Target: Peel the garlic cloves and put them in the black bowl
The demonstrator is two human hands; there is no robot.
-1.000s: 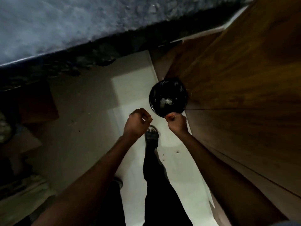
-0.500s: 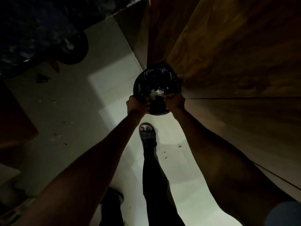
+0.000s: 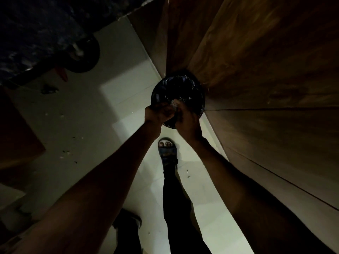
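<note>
My two hands meet over the near rim of the black bowl (image 3: 180, 88), which sits low by the wooden cabinet (image 3: 256, 70) on the right. The left hand (image 3: 158, 114) is curled tight, the right hand (image 3: 185, 119) curled beside it and touching it; between their fingertips there is a small pale thing, which I take for a garlic clove (image 3: 174, 103), though the light is too poor to be sure. I judge both hands are pinching it to strip the skin. A clove is light, firm and small, its skin papery and brittle. Once bare it turns slick, so I would hold it by the blunt root end and pull the skin from the tip, keeping it over the bowl. My sandalled foot (image 3: 167, 150) stands on the pale floor (image 3: 117, 99) below.
</note>
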